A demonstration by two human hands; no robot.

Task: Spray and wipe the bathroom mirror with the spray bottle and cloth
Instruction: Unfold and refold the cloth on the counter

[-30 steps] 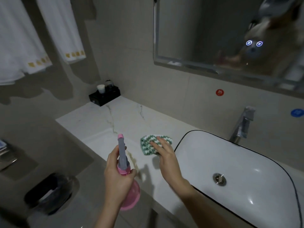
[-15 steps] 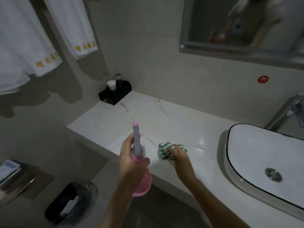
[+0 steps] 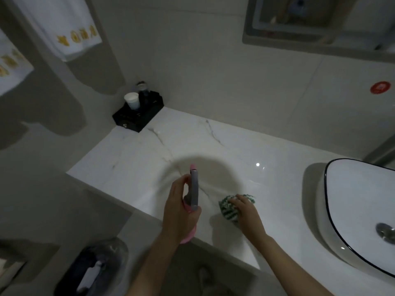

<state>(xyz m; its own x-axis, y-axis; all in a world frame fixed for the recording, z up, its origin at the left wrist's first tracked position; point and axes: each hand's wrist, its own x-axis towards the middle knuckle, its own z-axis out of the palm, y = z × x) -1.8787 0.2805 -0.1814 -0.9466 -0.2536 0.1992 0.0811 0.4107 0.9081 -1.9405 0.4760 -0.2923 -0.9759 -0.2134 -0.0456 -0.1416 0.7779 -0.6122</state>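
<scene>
Here: marble table (image 3: 136,159), both hands busy at its front edge, mirror (image 3: 299,22) up on the wall at top right.

Largest first. Table runs from the black tray (image 3: 136,116) in the back corner to the white basin (image 3: 352,210) at right; white towels (image 3: 70,28) with gold marks hang upper left, dark bin (image 3: 94,268) on the floor below. Left hand (image 3: 179,216): grip closed round the neck of the pink spray bottle (image 3: 193,189), grey head upright, held above the table's front edge. Right hand (image 3: 245,212): fingers curled over the green-and-white cloth (image 3: 228,208), which lies on the table just right of the bottle, well left of the basin. White cup (image 3: 132,100) stands on the tray. Red sticker (image 3: 380,87) on the wall tile under the mirror.
</scene>
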